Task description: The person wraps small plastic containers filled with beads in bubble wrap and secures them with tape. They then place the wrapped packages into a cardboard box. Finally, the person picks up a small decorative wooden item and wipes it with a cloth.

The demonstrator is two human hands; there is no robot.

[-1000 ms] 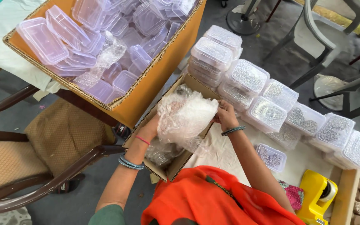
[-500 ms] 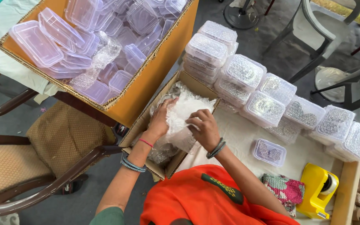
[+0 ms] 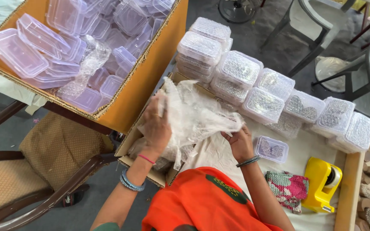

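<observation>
At the centre of the frame we see a sheet of bubble wrap [image 3: 195,115] spread over a small open cardboard box [image 3: 130,145] that sits at the left edge of the cloth-covered counter [image 3: 309,156]. Our left hand [image 3: 156,126] lies flat and wide on the wrap's left side, pressing it over the box, while our right hand [image 3: 238,139] pinches the wrap's right edge, fingers closed on the plastic. What lies under the wrap is hard to make out, perhaps small metallic pieces. To the upper right of the wrap, a row of filled clear boxes [image 3: 236,72] runs diagonally across the counter, some stacked. One small filled box [image 3: 271,149] rests alone just right of our right hand. In the upper left of the frame, a large cardboard carton [image 3: 150,81] holds empty clear containers [image 3: 35,47]. A yellow tape dispenser [image 3: 322,184] stands at lower right, with a patterned cloth [image 3: 287,188] just left of it.
</observation>
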